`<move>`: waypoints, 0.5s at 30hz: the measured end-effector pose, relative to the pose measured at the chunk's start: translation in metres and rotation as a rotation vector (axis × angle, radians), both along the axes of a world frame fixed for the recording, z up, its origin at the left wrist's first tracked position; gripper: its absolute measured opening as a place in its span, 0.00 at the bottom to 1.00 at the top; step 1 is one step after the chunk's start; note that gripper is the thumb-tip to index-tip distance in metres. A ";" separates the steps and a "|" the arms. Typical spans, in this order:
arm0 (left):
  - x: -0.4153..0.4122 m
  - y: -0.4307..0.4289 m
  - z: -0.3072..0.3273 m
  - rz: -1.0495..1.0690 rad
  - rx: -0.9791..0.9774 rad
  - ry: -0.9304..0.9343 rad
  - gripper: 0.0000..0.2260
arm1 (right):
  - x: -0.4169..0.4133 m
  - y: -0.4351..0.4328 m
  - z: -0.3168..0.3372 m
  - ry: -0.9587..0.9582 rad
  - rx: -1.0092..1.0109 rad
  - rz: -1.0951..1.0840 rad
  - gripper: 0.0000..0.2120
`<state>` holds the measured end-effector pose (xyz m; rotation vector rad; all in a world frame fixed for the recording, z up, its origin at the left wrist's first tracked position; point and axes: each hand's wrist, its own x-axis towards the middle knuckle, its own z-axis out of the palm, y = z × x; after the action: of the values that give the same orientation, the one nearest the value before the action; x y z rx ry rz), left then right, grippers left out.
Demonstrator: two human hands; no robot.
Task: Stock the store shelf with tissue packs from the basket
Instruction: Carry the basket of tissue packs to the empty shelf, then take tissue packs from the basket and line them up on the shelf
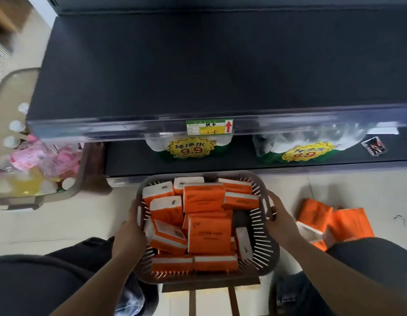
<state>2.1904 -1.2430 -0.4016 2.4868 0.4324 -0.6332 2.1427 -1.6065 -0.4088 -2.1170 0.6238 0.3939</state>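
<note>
Both hands, left hand [129, 226] and right hand [276, 215], grip the grey slatted plastic basket [257, 254] by its side handles. That steadies the orange tissue packs [209, 233] before the bare dark shelf [198, 71].

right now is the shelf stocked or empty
Empty: the dark shelf above the price tag is bare board; tissue packs sit in the basket.

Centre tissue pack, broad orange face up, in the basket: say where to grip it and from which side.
Come from above and pinch the centre tissue pack across its left and right edges: it lies topmost, uncovered, with a gap on its right for fingers. The left hand and right hand both grip the basket handles, so free one first.
</note>
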 end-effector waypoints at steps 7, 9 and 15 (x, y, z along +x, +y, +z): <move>0.006 0.001 -0.031 -0.039 -0.037 -0.043 0.33 | 0.001 0.004 -0.030 -0.052 -0.018 0.033 0.26; 0.004 0.003 -0.038 -0.024 -0.052 -0.050 0.32 | 0.003 0.004 -0.034 -0.055 -0.030 0.052 0.26; 0.001 0.013 -0.054 -0.034 -0.052 -0.069 0.32 | 0.008 0.012 -0.045 -0.049 -0.010 0.063 0.26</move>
<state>2.1912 -1.2302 -0.4556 2.4634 0.3440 -0.5627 2.1504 -1.5942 -0.4539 -2.1530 0.5331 0.3731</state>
